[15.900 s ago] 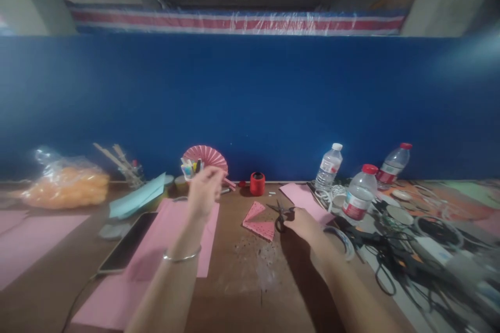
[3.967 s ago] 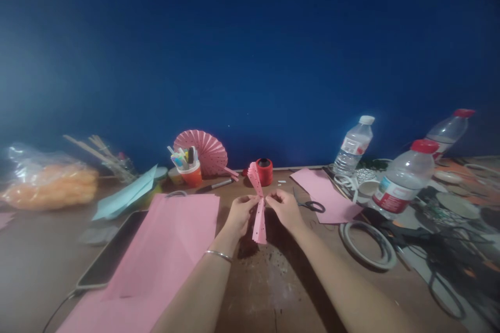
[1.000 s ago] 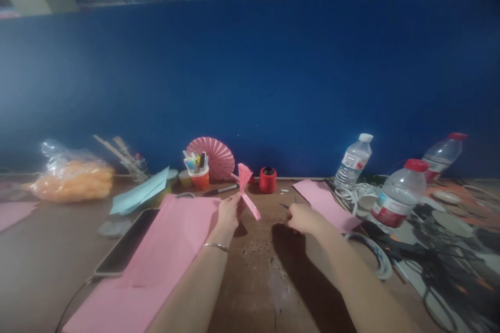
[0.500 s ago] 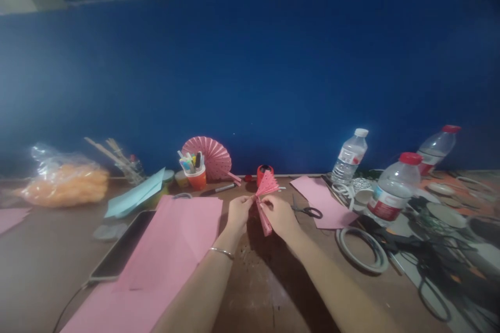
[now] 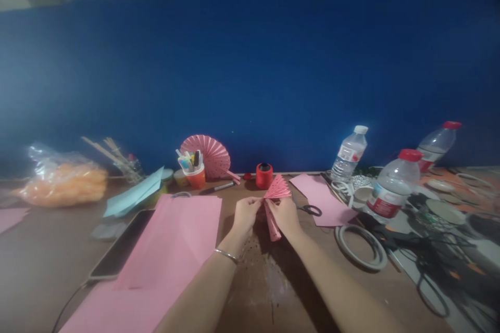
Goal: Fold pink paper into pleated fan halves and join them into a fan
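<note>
A small pleated pink paper fan [image 5: 275, 193] with dark dots is held up over the brown table [image 5: 269, 276] between both hands. My left hand [image 5: 245, 215] pinches it at its middle from the left. My right hand [image 5: 286, 214] grips it from the right, fingers closed on the folds. Its upper half spreads open to the right and its lower half stays folded, pointing down. Black scissors [image 5: 308, 209] lie just right of my right hand. A red thread spool [image 5: 264, 175] stands behind the fan.
Pink paper sheets [image 5: 172, 242] and a phone [image 5: 117, 244] lie at left. A finished pink fan [image 5: 209, 153] and orange pen cup [image 5: 195, 174] stand at the blue wall. Water bottles [image 5: 390, 187], a tape ring [image 5: 359, 247] and tangled cables [image 5: 437, 250] crowd the right.
One second ago only my left hand held the fan while the right was by the scissors. Both hands now hold it, and its top has fanned open to the right.
</note>
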The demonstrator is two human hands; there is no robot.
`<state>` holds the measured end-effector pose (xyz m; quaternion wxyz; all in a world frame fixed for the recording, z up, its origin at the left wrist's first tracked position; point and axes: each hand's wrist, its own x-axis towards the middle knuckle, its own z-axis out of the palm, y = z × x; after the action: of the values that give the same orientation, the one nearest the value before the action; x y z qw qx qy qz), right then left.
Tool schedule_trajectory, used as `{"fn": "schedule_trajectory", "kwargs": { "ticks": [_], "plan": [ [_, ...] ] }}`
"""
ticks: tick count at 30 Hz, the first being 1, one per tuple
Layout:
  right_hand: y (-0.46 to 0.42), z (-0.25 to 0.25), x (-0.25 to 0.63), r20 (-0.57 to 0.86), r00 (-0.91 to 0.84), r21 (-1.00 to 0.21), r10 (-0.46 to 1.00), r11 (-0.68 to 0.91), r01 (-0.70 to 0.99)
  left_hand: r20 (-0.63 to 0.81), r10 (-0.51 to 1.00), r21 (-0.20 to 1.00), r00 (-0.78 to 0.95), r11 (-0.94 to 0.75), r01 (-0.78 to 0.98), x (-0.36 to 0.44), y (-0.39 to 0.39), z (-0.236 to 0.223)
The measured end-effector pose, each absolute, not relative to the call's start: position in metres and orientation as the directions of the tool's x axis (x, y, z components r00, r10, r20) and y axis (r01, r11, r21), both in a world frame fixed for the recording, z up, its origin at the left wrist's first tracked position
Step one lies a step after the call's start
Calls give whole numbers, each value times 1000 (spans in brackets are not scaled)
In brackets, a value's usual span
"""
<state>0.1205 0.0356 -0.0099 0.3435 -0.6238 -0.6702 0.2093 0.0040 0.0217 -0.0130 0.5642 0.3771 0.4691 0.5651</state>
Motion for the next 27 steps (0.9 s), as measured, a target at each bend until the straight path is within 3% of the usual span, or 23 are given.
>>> {"fn": "schedule_trajectory", "kwargs": {
  "ticks": [14,27],
  "plan": [
    [37,-11,125,294,-87,-777,952,290,558,-124,991,941,-45,103,-324,3,21,-11],
    [33,-7,121,296,-142,-850,945,328,412,-31,995,968,-90,7,-249,-3,24,-14]
  ]
}}
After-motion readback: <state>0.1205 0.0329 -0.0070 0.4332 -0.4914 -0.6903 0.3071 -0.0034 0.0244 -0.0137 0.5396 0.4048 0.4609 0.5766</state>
